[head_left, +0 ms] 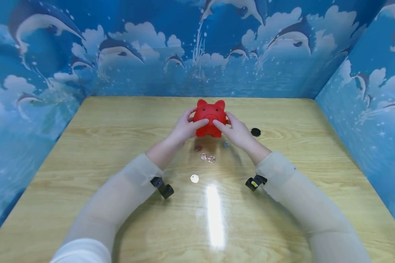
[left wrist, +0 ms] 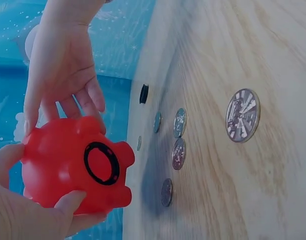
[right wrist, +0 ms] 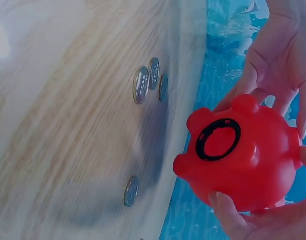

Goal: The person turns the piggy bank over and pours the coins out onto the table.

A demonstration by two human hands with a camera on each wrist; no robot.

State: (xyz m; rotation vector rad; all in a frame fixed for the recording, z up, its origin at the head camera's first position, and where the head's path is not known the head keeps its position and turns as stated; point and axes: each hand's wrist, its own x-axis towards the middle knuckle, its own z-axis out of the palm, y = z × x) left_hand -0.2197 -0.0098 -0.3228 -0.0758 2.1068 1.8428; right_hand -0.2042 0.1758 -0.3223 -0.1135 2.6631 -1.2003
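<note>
A red piggy bank [head_left: 212,109] is held between both hands above the far middle of the table, its face toward the head camera. My left hand [head_left: 185,128] grips its left side, thumb across the front. The right hand [head_left: 236,132] grips the opposite side in the same way. In the left wrist view, the black-rimmed round hole [left wrist: 101,163] in its belly shows uncovered. Below the bank lie several loose coins [head_left: 203,156], one silvery coin [head_left: 194,178] closer to me. Right of the right hand rests a small black round plug [head_left: 255,132].
The wooden table [head_left: 118,120] ends at a back wall [head_left: 145,73] printed with dolphins, not far behind the bank. A similar side wall [head_left: 375,106] stands at the right. Each sleeve carries a black wrist camera [head_left: 162,187]. A bright glare strip lies on the table's near middle.
</note>
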